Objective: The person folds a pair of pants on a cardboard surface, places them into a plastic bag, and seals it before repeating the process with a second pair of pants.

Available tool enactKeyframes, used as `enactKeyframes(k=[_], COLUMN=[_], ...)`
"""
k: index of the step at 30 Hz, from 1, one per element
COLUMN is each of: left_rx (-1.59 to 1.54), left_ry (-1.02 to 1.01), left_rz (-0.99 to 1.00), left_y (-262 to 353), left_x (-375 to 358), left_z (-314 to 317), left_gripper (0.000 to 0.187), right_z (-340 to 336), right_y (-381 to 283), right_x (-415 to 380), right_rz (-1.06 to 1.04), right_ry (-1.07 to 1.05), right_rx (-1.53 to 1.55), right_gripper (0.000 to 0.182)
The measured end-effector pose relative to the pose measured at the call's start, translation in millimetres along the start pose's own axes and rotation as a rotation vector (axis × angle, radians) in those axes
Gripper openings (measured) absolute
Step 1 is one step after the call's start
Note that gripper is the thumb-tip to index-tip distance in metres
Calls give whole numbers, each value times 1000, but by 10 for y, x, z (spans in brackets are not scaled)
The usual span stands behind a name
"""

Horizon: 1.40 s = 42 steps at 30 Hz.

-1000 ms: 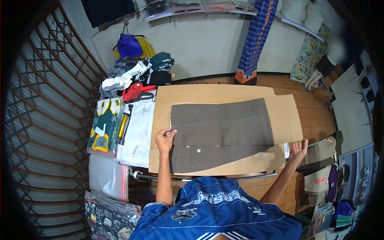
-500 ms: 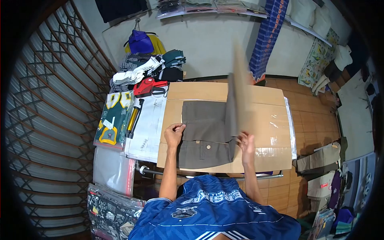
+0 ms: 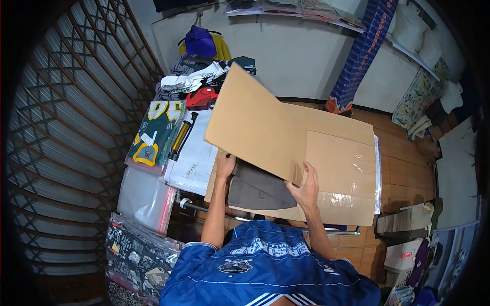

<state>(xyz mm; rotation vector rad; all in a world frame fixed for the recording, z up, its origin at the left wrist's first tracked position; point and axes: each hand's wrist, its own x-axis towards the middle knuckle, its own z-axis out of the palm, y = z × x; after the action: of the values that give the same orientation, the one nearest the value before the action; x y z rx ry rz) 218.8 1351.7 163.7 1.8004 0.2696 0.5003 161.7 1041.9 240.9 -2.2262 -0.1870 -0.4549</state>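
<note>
Right hand (image 3: 304, 189) fingers (image 3: 309, 171) lie on the cardboard sheet (image 3: 258, 127), tilted over grey trousers (image 3: 258, 187).

Even, fairly bright indoor light falls from above, with glare on the clear plastic bag (image 3: 352, 168) just right of the fingers (image 3: 309, 173), soft shadow beneath the lifted cardboard sheet (image 3: 255, 122), and heavy fisheye bending with black vignetted corners.

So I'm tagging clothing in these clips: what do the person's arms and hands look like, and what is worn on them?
Both arms are bare from the short sleeves down. The left hand and right hand wear no gloves, and no watch or ring shows. The shirt is a shiny blue sports jersey with white lettering, a round crest and white stripes near the bottom edge.
</note>
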Motion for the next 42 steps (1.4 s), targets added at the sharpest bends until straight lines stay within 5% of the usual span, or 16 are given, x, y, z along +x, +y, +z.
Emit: enactKeyframes(k=[4,7,8,14,20,27,35,38,42], left_rx=[-6,7,39,167,-148,197,284,285,400], left_ry=[-83,-73,-50,-79,-236,-308,-252,-256,-195], left_rz=[-175,-184,-153,-109,-302,-342,-349,-369,-265], left_y=[0,3,41,323,152,51,44,81,162], left_x=[45,30,15,29,105,153,220,211,105], left_z=[-9,2,18,102,98,-5,-11,-14,53], left_gripper=[32,31,32,32,27,26,26,26,22], right_z=[-22,-15,4,-281,-220,21,786,995,957], right_y=[151,398,456,753,694,376,32,277,284], right_x=[-156,-296,-327,-478,-446,138,1006,1021,1048], right_rz=[136,438,379,734,660,317,-175,-143,-87], right_ry=[146,149,282,174,92,-11,-199,-324,-381], right_rx=[17,342,304,467,515,247,-242,-508,-504], right_gripper=[45,27,39,43,36,22,57,73,81])
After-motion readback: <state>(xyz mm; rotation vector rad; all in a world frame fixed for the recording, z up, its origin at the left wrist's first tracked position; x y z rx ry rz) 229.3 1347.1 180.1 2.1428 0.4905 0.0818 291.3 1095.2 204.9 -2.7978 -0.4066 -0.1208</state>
